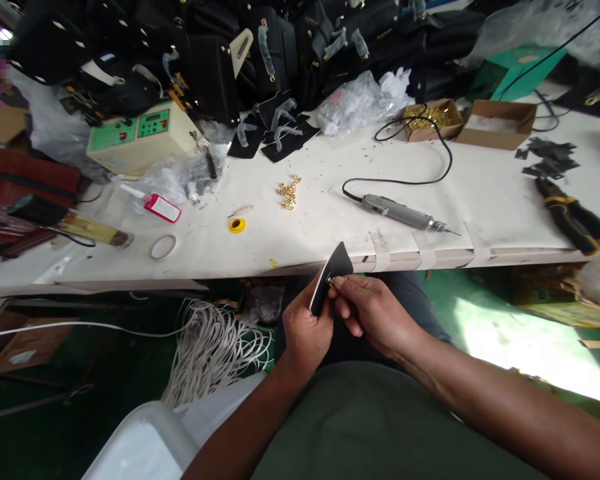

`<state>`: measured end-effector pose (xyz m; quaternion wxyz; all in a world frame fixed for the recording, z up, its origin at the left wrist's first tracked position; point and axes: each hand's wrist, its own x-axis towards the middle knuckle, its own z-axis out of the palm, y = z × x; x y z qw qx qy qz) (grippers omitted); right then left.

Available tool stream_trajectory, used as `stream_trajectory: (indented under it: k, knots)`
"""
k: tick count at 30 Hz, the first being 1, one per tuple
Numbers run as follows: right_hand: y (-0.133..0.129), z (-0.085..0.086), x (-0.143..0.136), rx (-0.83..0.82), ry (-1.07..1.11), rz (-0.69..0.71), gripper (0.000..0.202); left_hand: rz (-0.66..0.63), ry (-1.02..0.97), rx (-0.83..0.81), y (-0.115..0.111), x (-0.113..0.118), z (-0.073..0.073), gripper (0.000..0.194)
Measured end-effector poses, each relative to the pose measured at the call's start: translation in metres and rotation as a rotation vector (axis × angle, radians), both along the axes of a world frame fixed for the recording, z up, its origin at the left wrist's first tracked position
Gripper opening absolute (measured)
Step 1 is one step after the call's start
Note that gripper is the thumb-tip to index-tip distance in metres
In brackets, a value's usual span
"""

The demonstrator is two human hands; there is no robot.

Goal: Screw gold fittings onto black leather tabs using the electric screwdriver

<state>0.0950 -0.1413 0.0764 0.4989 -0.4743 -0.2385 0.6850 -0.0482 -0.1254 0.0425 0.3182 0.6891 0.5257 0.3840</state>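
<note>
My left hand (307, 333) grips a small black flap (341, 264) with a pale edge, held tilted just off the table's front edge above my lap. My right hand (363, 300) pinches a small gold fitting (331, 281) against the dark face of that flap. Beyond them on the white table (300, 243) lies a little heap of gold fittings (288, 193). A grey electric screwdriver (400, 212) with a black cable rests to the right of the heap.
Pliers (573, 217), cardboard boxes (495, 139), a yellow ring (237, 226), a tape roll (163, 247), a red-labelled bottle (164, 208), a hammer (70, 222) and a control box (140, 143) are on the table. Black bags (275, 50) fill the back. White strips (210, 350) lie below.
</note>
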Motion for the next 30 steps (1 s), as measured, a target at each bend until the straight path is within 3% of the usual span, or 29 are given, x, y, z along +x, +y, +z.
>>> stream_trajectory:
  k: [5, 9, 12, 14, 18, 20, 24, 27, 30]
  knots:
    - [0.000, -0.003, -0.009, -0.044, 0.112, -0.046, 0.044, 0.051, -0.028, -0.034, 0.000, 0.001, 0.000, 0.013]
    - [0.006, 0.004, 0.010, -0.072, -0.006, 0.150, 0.051, 0.064, -0.078, -0.158, 0.009, 0.001, 0.011, 0.018]
    - [0.009, 0.015, 0.035, -0.005, -0.249, 0.247, 0.052, 0.035, -0.083, -0.201, 0.020, -0.002, 0.025, 0.014]
    - [0.008, 0.019, 0.049, 0.086, -0.453, 0.175, 0.051, 0.002, -0.116, -0.247, 0.027, -0.005, 0.033, 0.016]
    - [0.004, 0.012, 0.059, 0.204, -0.718, -0.131, 0.041, -0.078, -0.334, -0.409, 0.039, -0.009, 0.040, 0.028]
    - [0.000, 0.003, 0.057, 0.192, -0.671, -0.143, 0.045, -0.119, -0.495, -0.511, 0.043, -0.008, 0.040, 0.032]
    - [-0.004, -0.013, 0.046, 0.110, -0.324, 0.051, 0.043, -0.084, -0.730, -0.662, 0.047, -0.001, 0.038, 0.034]
    - [0.002, -0.019, 0.039, 0.086, -0.143, -0.095, 0.042, -0.089, -0.848, -0.739, 0.043, 0.002, 0.033, 0.039]
    - [0.016, -0.021, 0.038, 0.135, -0.112, -0.245, 0.042, -0.198, -0.839, -0.854, 0.030, 0.002, 0.023, 0.044]
